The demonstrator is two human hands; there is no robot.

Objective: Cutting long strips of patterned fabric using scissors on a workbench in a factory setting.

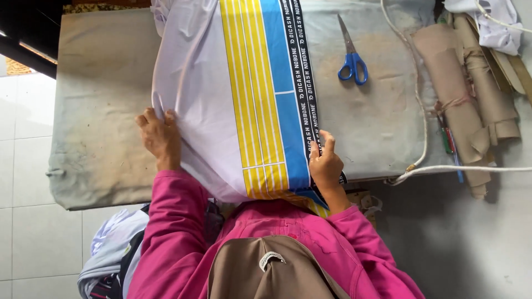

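A white cloth (199, 72) with yellow stripes, a blue band and a black printed edge lies spread on a stained grey padded table (94, 111). My left hand (159, 137) presses its fingers on the white edge of the cloth. My right hand (325, 161) pinches the black edge of the cloth near the table's front. Both arms wear pink sleeves.
Blue-handled scissors (351, 55) lie on the table beyond the cloth. A white cord (424, 116) runs down the right side. Rolls of brown paper (460, 94) and white fabric (493, 22) lie at the right. A pile of clothes (111, 249) sits on the tiled floor at lower left.
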